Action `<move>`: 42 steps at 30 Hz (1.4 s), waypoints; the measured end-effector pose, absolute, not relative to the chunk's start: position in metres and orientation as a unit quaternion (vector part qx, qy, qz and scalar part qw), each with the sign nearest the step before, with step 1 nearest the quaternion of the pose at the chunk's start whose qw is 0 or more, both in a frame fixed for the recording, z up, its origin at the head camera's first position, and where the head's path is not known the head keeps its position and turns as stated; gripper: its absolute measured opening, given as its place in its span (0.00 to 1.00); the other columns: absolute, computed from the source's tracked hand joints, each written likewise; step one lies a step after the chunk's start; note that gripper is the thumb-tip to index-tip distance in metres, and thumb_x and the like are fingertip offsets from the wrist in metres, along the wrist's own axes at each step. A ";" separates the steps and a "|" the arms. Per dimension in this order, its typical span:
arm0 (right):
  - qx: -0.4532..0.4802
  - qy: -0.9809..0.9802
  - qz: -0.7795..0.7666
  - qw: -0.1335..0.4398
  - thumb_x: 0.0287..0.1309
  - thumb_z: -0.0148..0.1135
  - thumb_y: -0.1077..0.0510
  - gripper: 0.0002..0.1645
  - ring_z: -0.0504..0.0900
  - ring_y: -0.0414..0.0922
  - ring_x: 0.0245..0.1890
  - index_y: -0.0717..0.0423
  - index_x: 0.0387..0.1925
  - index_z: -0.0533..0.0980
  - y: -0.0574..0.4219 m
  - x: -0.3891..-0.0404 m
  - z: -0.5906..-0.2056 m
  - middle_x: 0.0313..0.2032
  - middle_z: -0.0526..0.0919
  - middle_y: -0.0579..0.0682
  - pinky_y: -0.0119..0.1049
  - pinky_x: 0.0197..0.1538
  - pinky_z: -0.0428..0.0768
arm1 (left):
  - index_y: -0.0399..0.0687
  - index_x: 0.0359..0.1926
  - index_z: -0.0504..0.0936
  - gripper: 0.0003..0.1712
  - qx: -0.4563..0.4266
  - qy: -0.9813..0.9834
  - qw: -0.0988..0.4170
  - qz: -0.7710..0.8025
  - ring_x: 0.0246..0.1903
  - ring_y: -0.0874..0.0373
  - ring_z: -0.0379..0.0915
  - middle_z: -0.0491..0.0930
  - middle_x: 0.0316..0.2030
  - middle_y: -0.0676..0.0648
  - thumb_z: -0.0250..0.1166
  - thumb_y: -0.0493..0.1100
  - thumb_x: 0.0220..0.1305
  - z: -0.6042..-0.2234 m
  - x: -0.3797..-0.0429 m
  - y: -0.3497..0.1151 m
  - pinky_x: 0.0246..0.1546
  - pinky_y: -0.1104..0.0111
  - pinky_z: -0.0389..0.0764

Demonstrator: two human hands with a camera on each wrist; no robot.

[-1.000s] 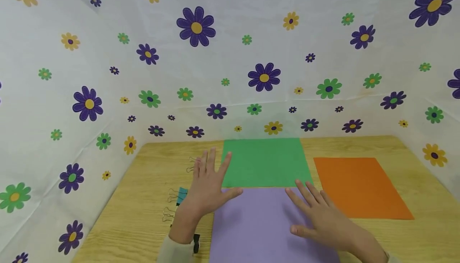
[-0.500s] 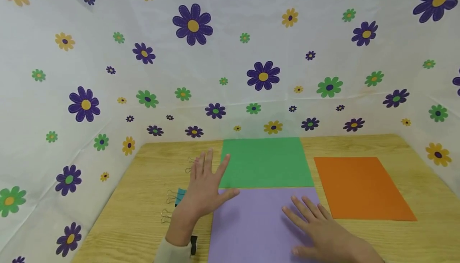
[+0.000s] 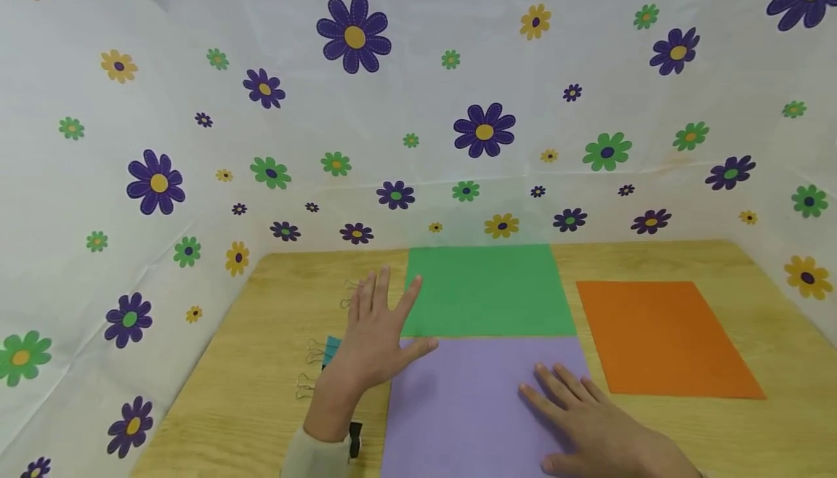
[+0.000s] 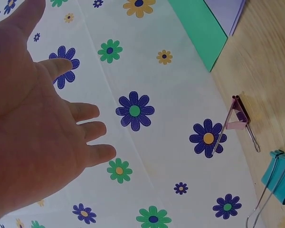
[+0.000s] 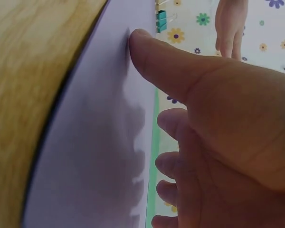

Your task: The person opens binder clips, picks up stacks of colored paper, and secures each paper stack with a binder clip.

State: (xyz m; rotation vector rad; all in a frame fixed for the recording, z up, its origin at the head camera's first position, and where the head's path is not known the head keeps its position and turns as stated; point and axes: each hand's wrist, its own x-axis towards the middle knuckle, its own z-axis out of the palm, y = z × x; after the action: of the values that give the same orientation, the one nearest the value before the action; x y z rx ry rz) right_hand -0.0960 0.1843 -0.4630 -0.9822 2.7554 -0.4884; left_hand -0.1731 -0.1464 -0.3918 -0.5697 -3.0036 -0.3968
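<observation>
A purple sheet (image 3: 471, 405) lies on the wooden table in front of the person. Beyond it is a green sheet (image 3: 490, 289), its near edge along the purple one. The left hand (image 3: 374, 340) is held with fingers spread above the purple sheet's left edge, and its palm is bare in the left wrist view. Low over the right part of the purple sheet, the right hand (image 3: 588, 423) has its fingers extended. Its shadow falls on the sheet in the right wrist view, where a small gap shows below the fingers. Neither hand holds anything.
An orange sheet (image 3: 667, 340) lies to the right. Left of the purple sheet are several binder clips, among them a teal clip (image 4: 280, 175), a pink clip (image 4: 237, 118) and a black clip (image 3: 355, 439). A flower-printed cloth (image 3: 418, 100) encloses the table's back and sides.
The right hand has moved down and nearer, closer to the purple sheet. The left hand stays almost where it was. The head view has shifted slightly.
</observation>
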 end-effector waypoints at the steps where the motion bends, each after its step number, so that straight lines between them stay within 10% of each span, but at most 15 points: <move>1: -0.330 0.926 -0.164 0.087 0.56 0.62 0.30 0.53 0.51 0.68 0.73 0.50 0.75 0.58 0.184 -0.096 -0.463 0.75 0.51 0.65 0.72 0.65 0.55 | 0.59 0.79 0.49 0.52 -0.186 -0.974 0.033 -0.129 0.76 0.34 0.26 0.33 0.77 0.33 0.60 0.70 0.62 -0.391 -0.173 -0.146 0.71 0.38 0.37; 28: -0.291 0.921 -0.192 0.172 0.57 0.65 0.34 0.52 0.49 0.65 0.75 0.49 0.76 0.58 0.184 -0.096 -0.458 0.76 0.49 0.62 0.66 0.66 0.59 | 0.54 0.79 0.48 0.50 -0.128 -0.979 0.029 -0.159 0.74 0.29 0.32 0.37 0.75 0.28 0.61 0.64 0.66 -0.388 -0.167 -0.199 0.68 0.34 0.44; 42: -0.299 0.918 -0.197 0.170 0.57 0.65 0.34 0.52 0.49 0.67 0.74 0.51 0.75 0.58 0.184 -0.098 -0.460 0.76 0.50 0.64 0.67 0.65 0.59 | 0.41 0.77 0.49 0.47 -0.087 -0.980 -0.060 -0.168 0.70 0.21 0.41 0.40 0.72 0.21 0.58 0.59 0.70 -0.386 -0.161 -0.228 0.60 0.30 0.57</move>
State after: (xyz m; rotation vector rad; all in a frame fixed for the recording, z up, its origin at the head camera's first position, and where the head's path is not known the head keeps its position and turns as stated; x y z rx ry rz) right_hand -0.0980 0.1841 -0.4596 -0.8494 2.6083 -0.5592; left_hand -0.1609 -0.2284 -0.3865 -0.2856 -3.2016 -0.5483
